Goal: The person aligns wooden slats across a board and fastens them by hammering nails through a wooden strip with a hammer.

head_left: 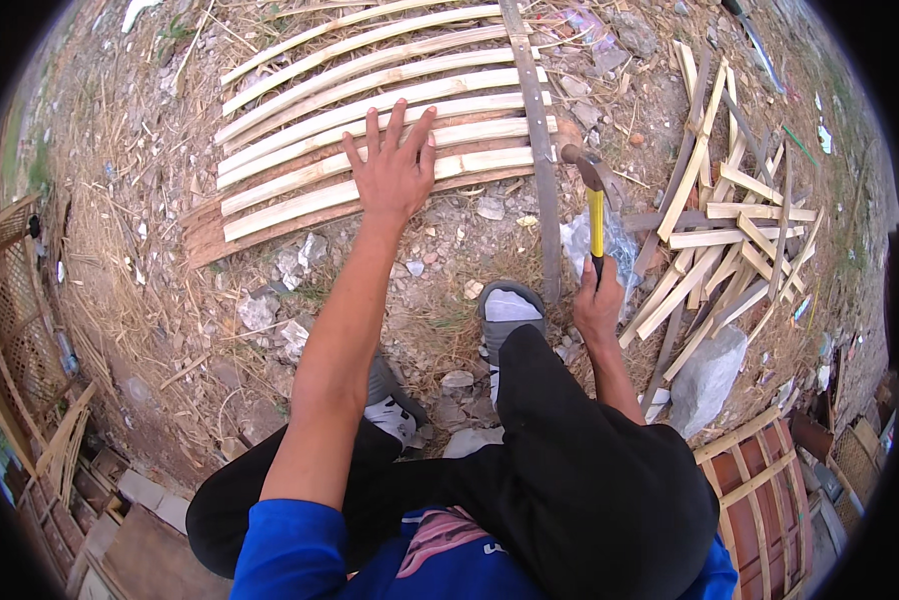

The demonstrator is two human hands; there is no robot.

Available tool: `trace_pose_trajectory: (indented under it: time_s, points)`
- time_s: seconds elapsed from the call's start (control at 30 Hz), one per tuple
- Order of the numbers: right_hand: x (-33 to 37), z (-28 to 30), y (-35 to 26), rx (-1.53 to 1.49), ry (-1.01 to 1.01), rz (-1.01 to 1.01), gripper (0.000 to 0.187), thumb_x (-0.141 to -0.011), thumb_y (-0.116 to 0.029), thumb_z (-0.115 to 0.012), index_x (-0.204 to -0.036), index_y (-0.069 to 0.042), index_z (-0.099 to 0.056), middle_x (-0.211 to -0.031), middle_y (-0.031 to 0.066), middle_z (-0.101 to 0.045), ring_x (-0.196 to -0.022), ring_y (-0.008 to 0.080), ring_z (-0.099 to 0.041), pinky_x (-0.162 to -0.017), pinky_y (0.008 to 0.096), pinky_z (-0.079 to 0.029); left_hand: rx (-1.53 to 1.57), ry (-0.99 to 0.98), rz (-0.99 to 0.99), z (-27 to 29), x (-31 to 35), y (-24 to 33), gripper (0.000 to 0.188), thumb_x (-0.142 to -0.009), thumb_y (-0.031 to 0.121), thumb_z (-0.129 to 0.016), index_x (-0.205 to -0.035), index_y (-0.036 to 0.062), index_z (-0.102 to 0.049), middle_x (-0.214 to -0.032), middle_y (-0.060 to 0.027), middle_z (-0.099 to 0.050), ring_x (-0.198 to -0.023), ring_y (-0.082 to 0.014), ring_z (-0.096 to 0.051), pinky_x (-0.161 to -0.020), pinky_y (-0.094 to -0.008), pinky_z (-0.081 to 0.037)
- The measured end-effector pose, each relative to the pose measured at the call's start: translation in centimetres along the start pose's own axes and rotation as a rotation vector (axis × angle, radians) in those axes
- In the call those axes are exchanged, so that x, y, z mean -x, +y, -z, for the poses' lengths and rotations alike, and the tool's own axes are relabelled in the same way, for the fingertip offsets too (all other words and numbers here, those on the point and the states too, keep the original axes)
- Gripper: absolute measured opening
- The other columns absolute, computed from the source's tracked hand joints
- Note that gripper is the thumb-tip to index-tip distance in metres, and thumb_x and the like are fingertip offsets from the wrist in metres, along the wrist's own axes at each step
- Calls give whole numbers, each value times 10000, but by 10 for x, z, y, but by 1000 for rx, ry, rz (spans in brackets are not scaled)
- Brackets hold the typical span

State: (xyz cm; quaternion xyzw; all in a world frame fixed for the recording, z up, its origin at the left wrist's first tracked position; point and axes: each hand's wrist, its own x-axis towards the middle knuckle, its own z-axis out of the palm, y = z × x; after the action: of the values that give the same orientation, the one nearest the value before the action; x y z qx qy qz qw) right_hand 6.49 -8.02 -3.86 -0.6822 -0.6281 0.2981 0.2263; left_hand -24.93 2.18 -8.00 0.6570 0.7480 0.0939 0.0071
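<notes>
Crouching on stony, straw-strewn ground, a person presses the left hand point(394, 165), fingers spread wide, flat on a panel of pale curved bamboo slats point(370, 130). The right hand point(597, 305), just right of the panel, grips a yellow-handled hammer point(594, 200) upright beside a dark crosswise wooden strip point(538, 130). A heap of loose bamboo offcuts point(730, 220) lies further right. The hammer's head is partly blurred.

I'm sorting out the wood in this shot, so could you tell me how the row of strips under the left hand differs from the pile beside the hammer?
The row of strips lies side by side, roughly parallel; the pile of offcuts is crisscrossed and loose. The row's strips are long and curved; the pile's pieces look shorter and straighter. The left hand rests flat on the row; the right hand, gripping a yellow-handled hammer, is beside the pile. Both are pale split wood on the ground.
</notes>
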Motion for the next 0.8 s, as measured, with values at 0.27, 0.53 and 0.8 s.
trace_pose_trajectory:
  time_s: [0.27, 0.53, 0.8]
  points:
    - [-2, 19, -9, -45, -63, -243, 245, -1009, -215, -514, -1136, -6, -532, -702, 203, -587, -625, 375, -594, -596, 438, -437, 17, -15, -2, 2, -10, 4, 429, -1011, 439, -389, -1434, 410, -454, -1556, 3, -365, -1458, -338, -264, -1155, -652, -102]
    - [-107, 157, -47, 481, -504, 83, 379, -862, -77, -625, -1234, -58, -549, -766, 216, -637, -770, 383, -652, -707, 464, -484, 16, -20, 31, 5, -15, -1, 454, -991, 432, -421, -1445, 445, -413, -1573, 28, -325, -1471, -312, -236, -1166, -647, -84]
    - [-197, 173, -165, 475, -778, -2, 296, -836, -137, -688, -1100, -37, -599, -818, 111, -656, -830, 269, -643, -781, 424, -490, -17, 29, -2, 25, -14, -33, 436, -991, 415, -440, -1427, 418, -458, -1537, 20, -395, -1436, -319, -314, -1149, -652, -138]
